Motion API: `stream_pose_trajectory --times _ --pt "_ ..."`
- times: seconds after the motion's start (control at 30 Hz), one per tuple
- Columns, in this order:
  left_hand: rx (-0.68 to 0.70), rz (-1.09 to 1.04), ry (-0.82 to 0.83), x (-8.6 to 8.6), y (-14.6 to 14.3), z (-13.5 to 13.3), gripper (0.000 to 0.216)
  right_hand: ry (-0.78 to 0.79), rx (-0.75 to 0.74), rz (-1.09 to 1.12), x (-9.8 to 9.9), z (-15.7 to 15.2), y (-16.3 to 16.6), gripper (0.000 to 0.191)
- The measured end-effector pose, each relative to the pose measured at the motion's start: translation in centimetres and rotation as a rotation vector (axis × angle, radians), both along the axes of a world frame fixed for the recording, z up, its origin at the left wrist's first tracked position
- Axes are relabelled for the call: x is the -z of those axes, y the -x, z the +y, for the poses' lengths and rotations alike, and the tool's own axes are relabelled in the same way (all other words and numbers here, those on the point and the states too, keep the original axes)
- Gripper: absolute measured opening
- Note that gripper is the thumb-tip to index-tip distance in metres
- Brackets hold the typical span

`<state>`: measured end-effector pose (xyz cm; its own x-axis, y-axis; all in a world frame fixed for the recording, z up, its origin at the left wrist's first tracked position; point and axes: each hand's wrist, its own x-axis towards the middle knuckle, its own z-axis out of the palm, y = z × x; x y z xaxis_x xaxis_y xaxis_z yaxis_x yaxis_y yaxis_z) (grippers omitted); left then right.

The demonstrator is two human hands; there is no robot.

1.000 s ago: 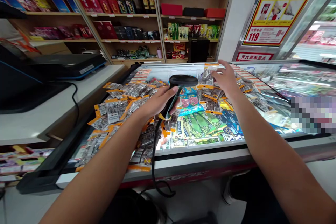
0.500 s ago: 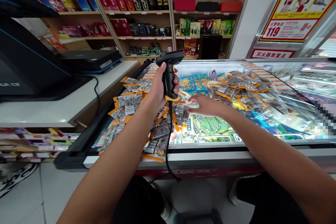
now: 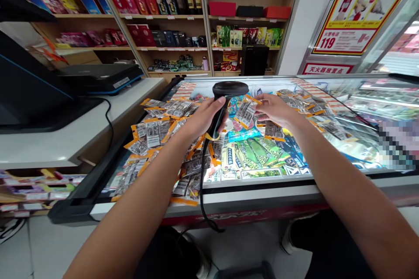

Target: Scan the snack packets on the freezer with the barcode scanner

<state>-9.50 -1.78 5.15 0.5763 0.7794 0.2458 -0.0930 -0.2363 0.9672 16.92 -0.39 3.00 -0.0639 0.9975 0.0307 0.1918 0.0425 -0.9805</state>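
My left hand (image 3: 209, 117) is wrapped round the handle of a black and yellow barcode scanner (image 3: 231, 89), its head pointing right. A black cable (image 3: 202, 183) hangs from the handle over the freezer's front edge. In my right hand (image 3: 273, 109) is a small clear snack packet (image 3: 246, 111) with orange ends and a printed label, pinched by its right side just below the scanner head. To the left, many like packets (image 3: 152, 134) lie heaped on the freezer's glass top. A smaller pile (image 3: 299, 100) of them lies beyond my right hand.
Through the glass of the chest freezer (image 3: 262, 189), green ice-cream packs (image 3: 262, 150) show. On the left, a counter (image 3: 81, 128) carries a black scale (image 3: 98, 76) and a dark terminal. Stocked shelves (image 3: 163, 16) line the back wall.
My right hand has picked up a packet and brought it up near the scanner. The scanner has moved right and down a little, and its head has turned. The view has shifted slightly.
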Motion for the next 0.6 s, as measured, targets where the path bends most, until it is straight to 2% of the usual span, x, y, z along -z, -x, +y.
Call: stream_pose_trajectory --times 0.17,0.3,0.6 --pt "0.093 0.173 -0.004 0.1 0.2 -0.8 0.038 -0.125 0.132 0.169 -1.5 0.2 -1.4 0.033" --pt "0.115 0.236 -0.034 -0.1 0.2 -1.2 0.037 -0.184 0.161 0.264 -2.2 0.4 -2.4 0.031" --pt "0.109 0.282 -0.018 0.5 0.2 -0.9 0.039 -0.209 0.216 0.260 -2.1 1.3 -3.5 0.033"
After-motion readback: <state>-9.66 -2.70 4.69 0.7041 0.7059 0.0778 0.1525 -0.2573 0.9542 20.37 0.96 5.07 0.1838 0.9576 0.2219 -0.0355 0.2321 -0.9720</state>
